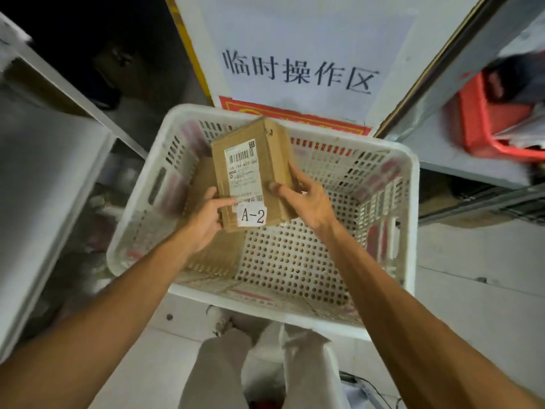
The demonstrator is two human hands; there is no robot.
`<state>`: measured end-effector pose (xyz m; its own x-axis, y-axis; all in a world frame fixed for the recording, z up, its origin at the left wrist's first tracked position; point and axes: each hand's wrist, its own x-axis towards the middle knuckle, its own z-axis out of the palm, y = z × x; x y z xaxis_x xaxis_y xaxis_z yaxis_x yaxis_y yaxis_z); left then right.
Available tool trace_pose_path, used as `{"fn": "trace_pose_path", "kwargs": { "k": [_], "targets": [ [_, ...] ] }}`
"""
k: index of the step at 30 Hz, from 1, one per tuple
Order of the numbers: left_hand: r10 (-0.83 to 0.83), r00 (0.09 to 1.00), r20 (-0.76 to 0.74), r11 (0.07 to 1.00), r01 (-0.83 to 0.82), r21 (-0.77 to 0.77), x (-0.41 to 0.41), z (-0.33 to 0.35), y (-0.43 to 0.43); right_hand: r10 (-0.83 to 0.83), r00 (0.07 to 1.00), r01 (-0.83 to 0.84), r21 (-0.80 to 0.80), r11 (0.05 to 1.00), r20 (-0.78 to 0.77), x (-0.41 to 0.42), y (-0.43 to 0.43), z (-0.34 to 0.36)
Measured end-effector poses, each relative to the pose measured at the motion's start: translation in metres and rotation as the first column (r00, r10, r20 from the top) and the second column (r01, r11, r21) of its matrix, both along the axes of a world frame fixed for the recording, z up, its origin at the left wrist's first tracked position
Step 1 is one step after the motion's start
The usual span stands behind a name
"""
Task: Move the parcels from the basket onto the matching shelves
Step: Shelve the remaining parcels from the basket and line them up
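Parcel (pixel 250 172) labelled A-2 is held over the white basket (pixel 413 202). It is gripped at its eight o'clock corner by the left hand (pixel 206 221) and at its three o'clock side by the right hand (pixel 306 202), fingers curled round it.

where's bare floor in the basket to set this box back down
Free: the basket floor's right half, bordered by the right wall and near wall. Crowded: the left side, where a flat parcel lies beneath the A-2 box held by left hand and right hand.
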<state>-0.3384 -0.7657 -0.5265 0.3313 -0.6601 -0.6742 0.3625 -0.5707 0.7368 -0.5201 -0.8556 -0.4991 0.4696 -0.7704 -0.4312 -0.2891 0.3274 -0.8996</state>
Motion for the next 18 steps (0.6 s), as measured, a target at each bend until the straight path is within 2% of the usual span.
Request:
{"fn": "trace_pose_path", "kwargs": {
  "k": [2,6,11,14,18],
  "targets": [
    [-0.024,0.999,0.035,0.998,0.026,-0.052,0.017,0.022,-0.003,-0.019,0.999,0.02,-0.028,0.999,0.027,0.011,0.002,0.023],
    [-0.063,0.994,0.087,0.987,0.075,-0.142,0.056,0.073,0.003,0.046,0.998,-0.04,-0.102,0.994,0.05,0.037,0.011,0.081],
    [-0.097,0.965,0.244,0.955,0.159,-0.251,0.123,0.156,0.032,0.119,0.989,-0.094,-0.244,0.965,0.09,0.085,0.036,0.156],
    [-0.012,0.939,0.343,0.939,0.129,-0.32,0.161,0.21,0.055,0.145,0.965,-0.087,-0.253,0.963,0.219,0.121,0.051,0.194],
    [0.131,0.887,0.442,0.91,0.069,-0.408,0.199,0.269,0.088,0.26,0.909,-0.155,-0.313,0.937,0.325,0.17,0.066,0.233]
  ]
}}
